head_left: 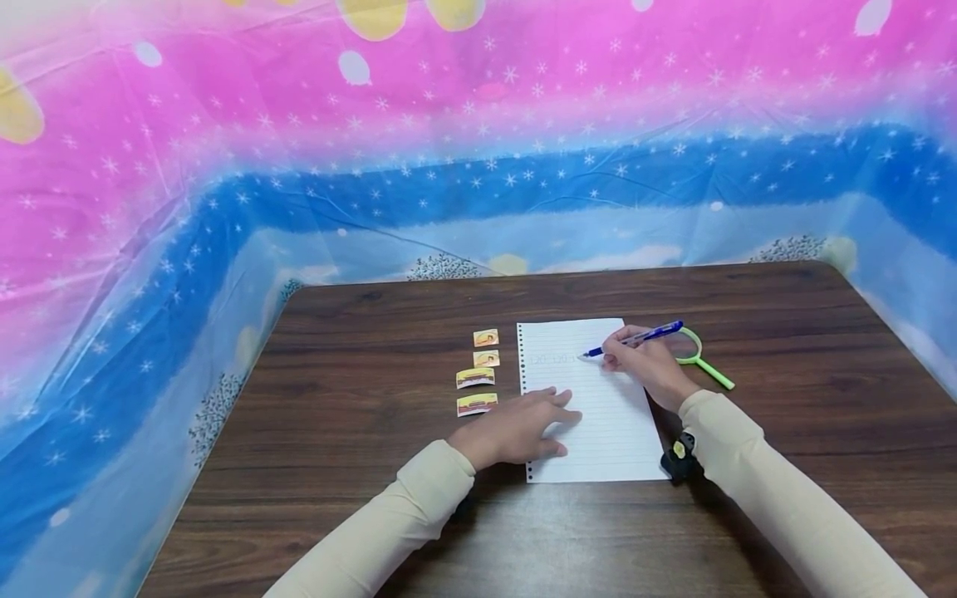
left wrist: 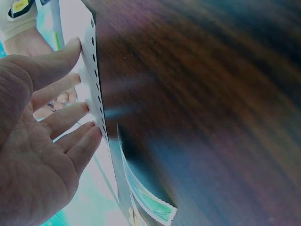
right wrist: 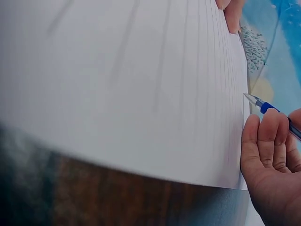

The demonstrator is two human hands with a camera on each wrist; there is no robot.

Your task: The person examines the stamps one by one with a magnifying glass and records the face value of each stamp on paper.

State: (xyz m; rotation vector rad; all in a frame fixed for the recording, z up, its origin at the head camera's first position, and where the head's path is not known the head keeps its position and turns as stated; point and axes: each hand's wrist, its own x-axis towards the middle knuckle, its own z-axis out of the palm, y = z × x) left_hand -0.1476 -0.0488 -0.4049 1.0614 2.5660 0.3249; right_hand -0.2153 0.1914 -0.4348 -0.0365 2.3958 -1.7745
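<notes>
Two bare hands are at a lined white sheet [head_left: 616,448] of paper on the desk [head_left: 351,399]. The right hand [head_left: 645,359] holds a blue pen [head_left: 661,330] with its fingers closed around the barrel, the clear, pointed tip at the end of a faint line of writing on the sheet's upper part. The left hand [head_left: 519,425] rests on the sheet's left side, its fingers spread wide. Small punched holes run down that edge, and the sheet is flat and rectangular. Left of it, four small printed cards [head_left: 477,404] lie in a column, the lowest just beside the left hand and the lower two bowed. Just past the right hand lies a magnifying glass [head_left: 716,374] with a green rim and slim handle. The desk has a dark wood grain; behind it hangs creased pink-and-blue cloth [head_left: 449,100] printed with snowflakes.
</notes>
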